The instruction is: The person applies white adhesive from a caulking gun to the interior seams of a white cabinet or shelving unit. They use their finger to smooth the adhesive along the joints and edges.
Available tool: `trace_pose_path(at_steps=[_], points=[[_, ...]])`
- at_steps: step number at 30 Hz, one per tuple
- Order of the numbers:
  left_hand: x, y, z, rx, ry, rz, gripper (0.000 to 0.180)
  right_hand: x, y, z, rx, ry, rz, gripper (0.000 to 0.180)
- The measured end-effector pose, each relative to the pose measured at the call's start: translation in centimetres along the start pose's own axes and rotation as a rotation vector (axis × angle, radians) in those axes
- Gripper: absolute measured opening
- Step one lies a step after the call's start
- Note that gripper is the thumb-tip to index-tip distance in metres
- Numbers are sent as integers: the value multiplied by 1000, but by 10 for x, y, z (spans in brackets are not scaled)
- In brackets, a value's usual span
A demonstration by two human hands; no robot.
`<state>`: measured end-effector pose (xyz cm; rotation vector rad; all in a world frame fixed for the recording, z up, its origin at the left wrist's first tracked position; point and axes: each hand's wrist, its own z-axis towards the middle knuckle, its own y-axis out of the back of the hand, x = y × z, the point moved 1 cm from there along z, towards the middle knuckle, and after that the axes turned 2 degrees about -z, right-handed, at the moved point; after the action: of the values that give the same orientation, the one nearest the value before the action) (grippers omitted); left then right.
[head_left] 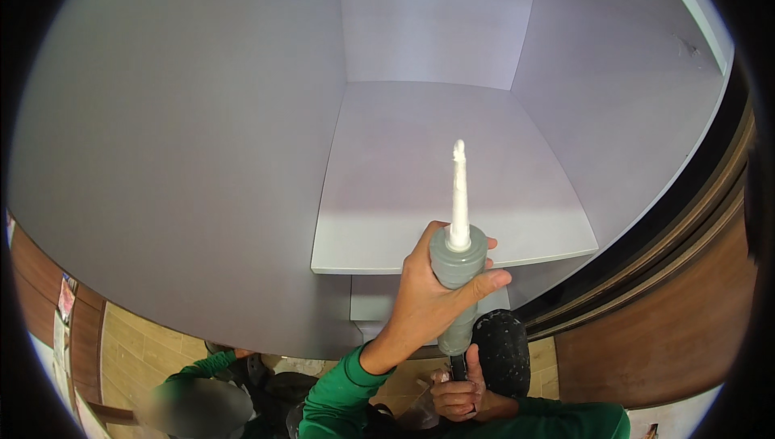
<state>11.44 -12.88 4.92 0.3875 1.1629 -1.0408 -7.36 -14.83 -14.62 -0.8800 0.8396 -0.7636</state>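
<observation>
A caulking gun (458, 310) with a grey barrel is held upright in front of me, its white nozzle (459, 197) pointing up and away. White sealant is smeared along the nozzle and sits in a blob on its tip. My left hand (440, 289) wraps around the barrel just below the grey front collar, thumb across the near side. Lower down, my right hand (458, 397) grips the black handle end of the gun, its thumb pointing up. The nozzle tip appears in front of a pale shelf (436, 172) inside a cabinet; it cannot be told whether they touch.
A broad grey cabinet side panel (202, 156) stands at left, another panel (622, 116) at right. Dark brown wooden trim (646, 302) curves along the right. Below left, a person in a green sleeve (202, 368) is near the tiled floor (133, 358). A dark, white-speckled knee (502, 342) is beside the gun.
</observation>
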Motion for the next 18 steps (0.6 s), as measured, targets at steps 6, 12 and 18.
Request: trace_pose_path(at_steps=[6,12,18], points=[[0,18,4,-50,-42,-45,42,15,-26,10,-272,-146,-446,115],[-3,34,6,78,-73,-262,45,66,-165,-41,-647,-845,-1511,97],[12,46,16,277,-73,-412,50,68,-263,46,-194,401,-1948,79]])
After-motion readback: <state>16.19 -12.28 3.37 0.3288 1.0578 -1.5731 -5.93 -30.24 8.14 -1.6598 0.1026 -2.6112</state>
